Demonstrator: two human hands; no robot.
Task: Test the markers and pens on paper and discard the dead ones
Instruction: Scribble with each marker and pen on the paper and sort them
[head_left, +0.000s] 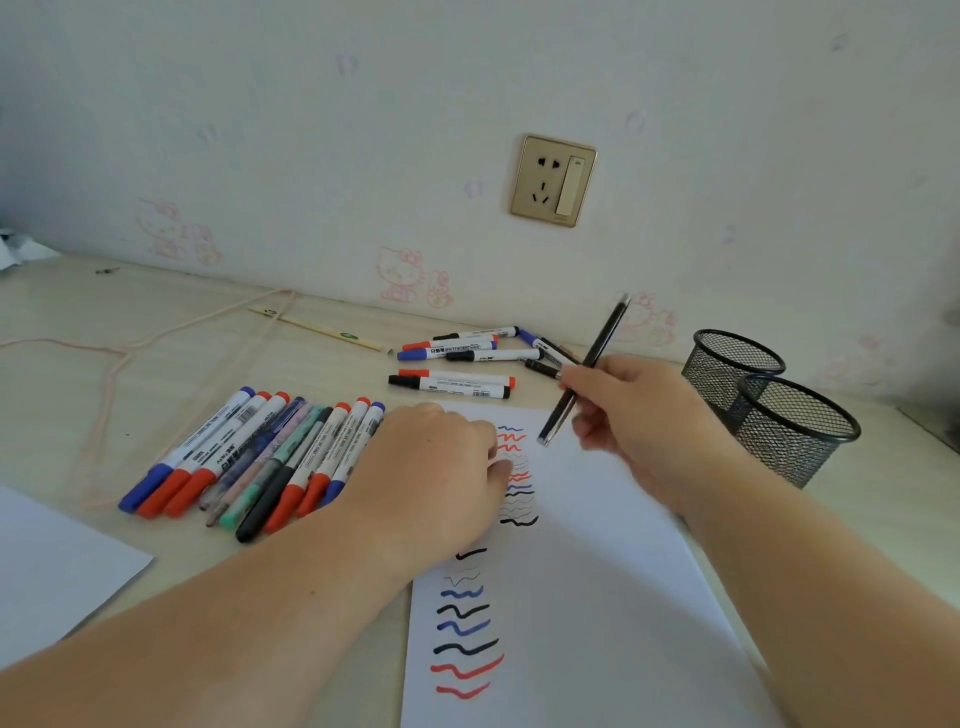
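Observation:
My right hand (641, 421) holds a slim black pen (597, 353) tilted up, its lower tip hovering just above the white test paper (597, 597). Red, blue and black squiggles run down the left side of that sheet. My left hand (431, 473) rests flat on the paper's upper left corner, fingers curled down, holding nothing that I can see. A row of several markers and pens (249, 457) lies side by side to the left of that hand. A looser pile of several whiteboard markers (457, 358) lies near the wall.
Two black mesh pen cups (795, 426) stand at the right, beside my right hand. Another white sheet (47, 566) lies at the left front. A pink cord (119, 353) and a wooden stick (317, 327) lie on the beige desk. A wall socket (553, 179) sits above.

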